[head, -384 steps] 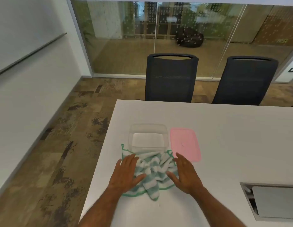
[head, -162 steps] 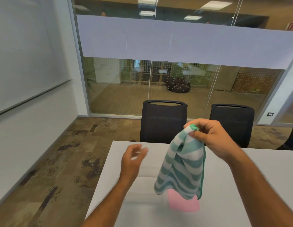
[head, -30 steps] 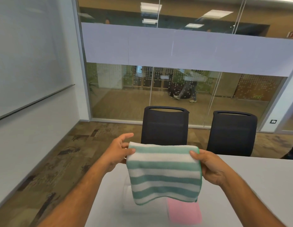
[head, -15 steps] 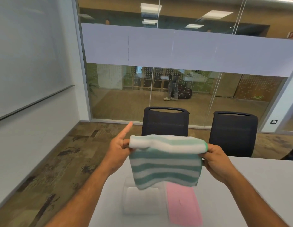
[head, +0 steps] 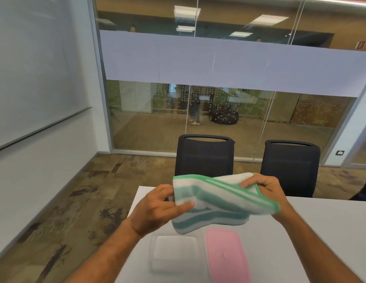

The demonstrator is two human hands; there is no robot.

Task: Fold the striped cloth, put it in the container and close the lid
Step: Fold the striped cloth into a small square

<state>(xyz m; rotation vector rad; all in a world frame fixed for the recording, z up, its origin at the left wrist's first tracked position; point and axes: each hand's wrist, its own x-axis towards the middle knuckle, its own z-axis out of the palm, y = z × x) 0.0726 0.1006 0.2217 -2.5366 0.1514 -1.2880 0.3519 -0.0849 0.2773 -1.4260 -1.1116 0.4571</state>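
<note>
The green-and-white striped cloth (head: 219,201) is held in the air above the table, folded into a thick band that lies nearly flat. My left hand (head: 157,209) pinches its left end, thumb under the fold. My right hand (head: 264,186) grips its right end from above. Below the cloth, the clear plastic container (head: 174,254) stands open on the white table (head: 321,231). The pink lid (head: 227,256) lies flat just to the right of the container.
Two dark office chairs (head: 204,158) (head: 290,166) stand at the far side of the table. The table's left edge drops to patterned carpet (head: 75,201). Behind the chairs is a glass wall (head: 219,111) with a person walking beyond it.
The cloth hung down as a vertical panel a second ago. Both hands have since swung it up and over into a flatter, thicker fold. The view has tilted down, showing more of the container and lid.
</note>
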